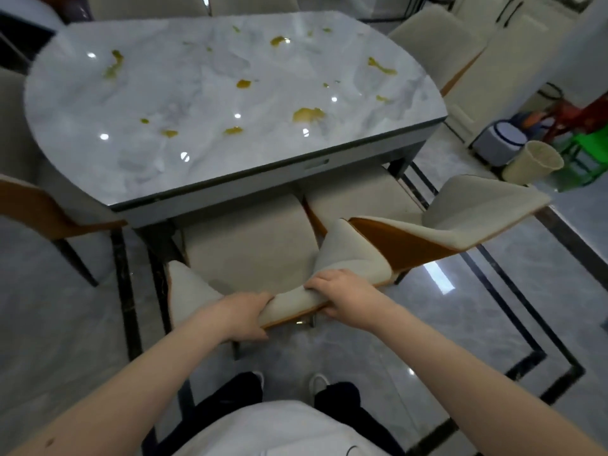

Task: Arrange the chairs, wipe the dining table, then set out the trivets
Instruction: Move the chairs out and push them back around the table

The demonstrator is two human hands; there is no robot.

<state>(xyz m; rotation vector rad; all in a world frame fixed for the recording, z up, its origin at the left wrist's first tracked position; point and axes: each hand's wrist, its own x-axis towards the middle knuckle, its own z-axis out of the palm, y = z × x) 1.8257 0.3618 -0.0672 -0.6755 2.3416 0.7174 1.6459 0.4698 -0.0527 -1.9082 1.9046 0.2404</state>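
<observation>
Gripping the top edge of the near chair backrest, the left hand and right hand curled around it, its seat pointing far toward the stained dining table.

No text or label seems legible anywhere.

Bare forearms, a white shirt, dark trousers and white shoes.

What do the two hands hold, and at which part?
Both the left hand and right hand grip the top edge of the near chair's backrest.
</observation>
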